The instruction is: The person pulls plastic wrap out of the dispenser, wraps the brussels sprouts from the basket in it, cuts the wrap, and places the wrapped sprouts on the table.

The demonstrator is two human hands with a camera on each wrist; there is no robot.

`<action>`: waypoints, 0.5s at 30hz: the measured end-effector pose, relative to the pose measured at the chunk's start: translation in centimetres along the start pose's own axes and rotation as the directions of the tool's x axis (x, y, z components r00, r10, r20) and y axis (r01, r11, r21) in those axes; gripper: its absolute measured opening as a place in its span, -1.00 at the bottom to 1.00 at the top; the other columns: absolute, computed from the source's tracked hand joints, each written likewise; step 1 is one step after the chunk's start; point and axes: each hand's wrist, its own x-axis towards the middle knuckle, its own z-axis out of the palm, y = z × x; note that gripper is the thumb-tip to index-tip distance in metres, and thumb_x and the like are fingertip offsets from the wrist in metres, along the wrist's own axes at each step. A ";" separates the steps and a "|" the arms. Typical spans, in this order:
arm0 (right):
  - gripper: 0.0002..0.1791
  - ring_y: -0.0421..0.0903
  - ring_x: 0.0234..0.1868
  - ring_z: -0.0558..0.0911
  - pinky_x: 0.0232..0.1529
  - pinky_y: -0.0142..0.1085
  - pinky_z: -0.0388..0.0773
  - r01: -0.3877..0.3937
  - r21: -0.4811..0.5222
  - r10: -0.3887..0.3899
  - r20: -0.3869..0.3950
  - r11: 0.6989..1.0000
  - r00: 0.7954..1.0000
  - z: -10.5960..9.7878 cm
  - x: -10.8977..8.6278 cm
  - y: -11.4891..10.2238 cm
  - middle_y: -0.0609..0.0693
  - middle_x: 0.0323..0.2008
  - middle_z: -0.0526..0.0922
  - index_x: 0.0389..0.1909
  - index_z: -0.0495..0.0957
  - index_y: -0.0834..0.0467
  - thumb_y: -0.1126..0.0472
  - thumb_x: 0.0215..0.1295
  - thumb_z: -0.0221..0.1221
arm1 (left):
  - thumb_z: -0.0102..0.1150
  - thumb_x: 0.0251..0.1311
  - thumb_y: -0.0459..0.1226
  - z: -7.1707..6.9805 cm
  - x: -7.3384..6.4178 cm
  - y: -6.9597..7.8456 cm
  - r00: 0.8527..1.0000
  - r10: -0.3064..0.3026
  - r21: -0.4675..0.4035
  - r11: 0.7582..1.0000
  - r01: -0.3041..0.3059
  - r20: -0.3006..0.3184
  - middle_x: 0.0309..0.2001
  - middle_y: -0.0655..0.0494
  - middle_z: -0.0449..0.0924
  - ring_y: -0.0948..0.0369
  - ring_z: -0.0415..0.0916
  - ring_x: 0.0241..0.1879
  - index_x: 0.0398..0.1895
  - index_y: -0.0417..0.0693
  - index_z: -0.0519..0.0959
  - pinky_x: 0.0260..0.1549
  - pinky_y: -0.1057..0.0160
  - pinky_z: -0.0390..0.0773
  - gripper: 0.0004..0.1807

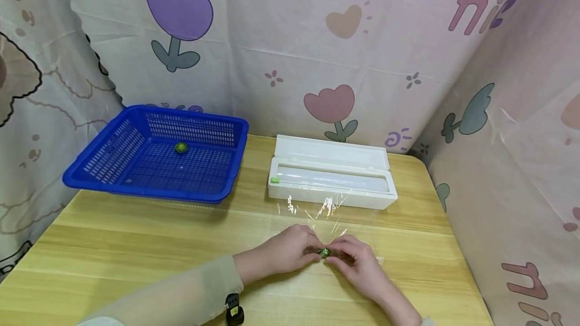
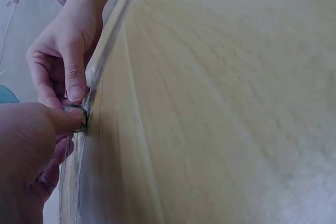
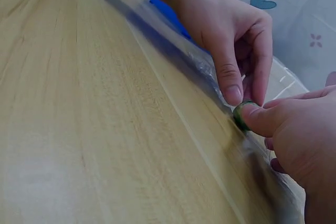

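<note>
- Behind the work hangs a flower-printed cloth (image 1: 281,29), with a wood-grain table (image 1: 158,238) before it.
- On the table's far left sits a blue plastic basket (image 1: 145,193).
- Right of that basket, a white cling-film dispenser (image 1: 333,151) stands with its lid raised.
- Clear cling film (image 1: 328,208) glints between the dispenser and the person.
- The left hand (image 1: 292,248) and the right hand (image 1: 360,265) face each other, both pinching the same small thing, thumbs and bent fingers pressing film about it.
- That thing, a small green ball (image 1: 324,252), is between the fingertips; a similar one (image 1: 180,148) lies in the basket. Wrapping seems the step in hand; the next move probably calls for folding film snugly round, then freeing it from the sheet.
</note>
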 end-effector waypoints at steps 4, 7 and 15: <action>-0.68 -0.15 -0.20 0.69 -0.26 -0.36 0.66 0.019 -0.001 -0.019 -0.018 1.000 1.000 0.3 0.1 0.2 -0.11 -0.11 0.73 -0.06 0.78 0.10 0.40 0.18 0.51 | 0.44 0.35 -0.25 0.1 0.1 -0.1 1.000 -0.018 -0.015 1.000 0.018 -0.004 -0.16 0.28 0.78 0.49 0.59 -0.22 -0.02 -0.01 0.81 -0.12 0.56 0.53 -0.82; -0.68 -0.12 -0.25 0.69 -0.29 -0.35 0.65 0.048 0.008 -0.048 -0.046 0.999 0.998 0.6 0.3 0.3 -0.06 -0.14 0.74 -0.09 0.77 0.11 0.44 0.16 0.50 | 0.42 0.37 -0.25 0.2 0.3 -0.1 0.999 -0.038 -0.037 0.999 0.039 0.003 -0.21 0.31 0.77 0.53 0.54 -0.28 -0.05 -0.01 0.81 -0.18 0.57 0.52 -0.85; -0.79 -0.21 -0.23 0.69 -0.25 -0.33 0.68 -0.069 0.026 0.069 0.010 0.997 0.998 0.2 1.1 0.0 -0.18 -0.14 0.74 -0.10 0.77 0.06 0.36 0.30 0.44 | 0.41 0.37 -0.28 0.1 0.7 -0.1 0.995 -0.096 -0.113 0.989 0.098 0.019 -0.39 0.37 0.68 0.54 0.44 -0.48 -0.09 -0.07 0.79 -0.41 0.58 0.51 -0.88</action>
